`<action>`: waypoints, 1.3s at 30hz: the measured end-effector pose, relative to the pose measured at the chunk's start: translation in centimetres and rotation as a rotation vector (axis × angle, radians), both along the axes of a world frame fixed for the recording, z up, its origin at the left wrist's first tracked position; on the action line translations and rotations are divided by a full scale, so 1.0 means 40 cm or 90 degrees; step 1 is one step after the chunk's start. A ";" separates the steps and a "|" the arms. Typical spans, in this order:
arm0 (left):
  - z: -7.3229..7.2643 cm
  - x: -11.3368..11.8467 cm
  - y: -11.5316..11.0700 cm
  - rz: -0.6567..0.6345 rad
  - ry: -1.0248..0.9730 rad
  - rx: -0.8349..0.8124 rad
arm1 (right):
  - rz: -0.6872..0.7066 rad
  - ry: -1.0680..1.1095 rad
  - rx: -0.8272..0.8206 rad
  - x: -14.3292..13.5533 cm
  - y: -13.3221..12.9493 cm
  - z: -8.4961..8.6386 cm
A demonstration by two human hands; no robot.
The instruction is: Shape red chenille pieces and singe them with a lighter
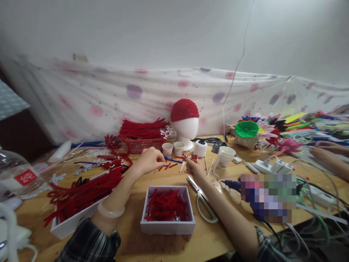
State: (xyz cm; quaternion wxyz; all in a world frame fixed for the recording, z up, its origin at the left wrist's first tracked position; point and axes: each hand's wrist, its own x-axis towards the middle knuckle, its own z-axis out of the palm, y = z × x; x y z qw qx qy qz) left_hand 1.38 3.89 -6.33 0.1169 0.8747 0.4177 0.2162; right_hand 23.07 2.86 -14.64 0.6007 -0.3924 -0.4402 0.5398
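Observation:
My left hand (pixel 150 160) hovers over the table with its fingers bent down and closed together. Its fingertips reach the end of a thin blue stick (pixel 174 160); I cannot tell whether they grip it. My right hand (pixel 194 168) is closed, with a small red piece (pixel 194 157) showing at its fingers. Between the hands lie short red fuzzy strips (pixel 172 165). Nearer to me, a white box (pixel 168 227) holds a heap of red fuzzy pieces. Scissors (pixel 203 200) with pale handles lie beside my right forearm.
Paper cups (pixel 167 149) and a white thread spool (pixel 201 148) stand behind the hands. A foam head (pixel 187 127) wears a red cap. A red basket (pixel 144 146) and a left box (pixel 64 227) hold red stems. At right are a cup (pixel 226 157), power strip (pixel 272 166) and another person's hands (pixel 328 154).

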 end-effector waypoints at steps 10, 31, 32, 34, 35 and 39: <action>-0.026 0.054 -0.011 0.002 -0.343 -0.141 | 0.036 0.058 -0.009 -0.029 -0.021 0.006; -0.052 0.083 -0.002 0.025 -0.588 -0.232 | 0.118 0.038 0.016 -0.053 -0.049 0.013; -0.053 0.082 0.000 0.027 -0.587 -0.221 | 0.115 0.032 0.023 -0.054 -0.051 0.013; -0.053 0.079 0.004 0.026 -0.578 -0.208 | 0.099 0.015 0.039 -0.056 -0.053 0.012; -0.053 0.077 0.006 0.025 -0.571 -0.203 | 0.086 0.002 0.046 -0.057 -0.052 0.011; -0.050 0.073 0.005 0.024 -0.536 -0.183 | 0.034 -0.049 0.055 -0.058 -0.049 0.008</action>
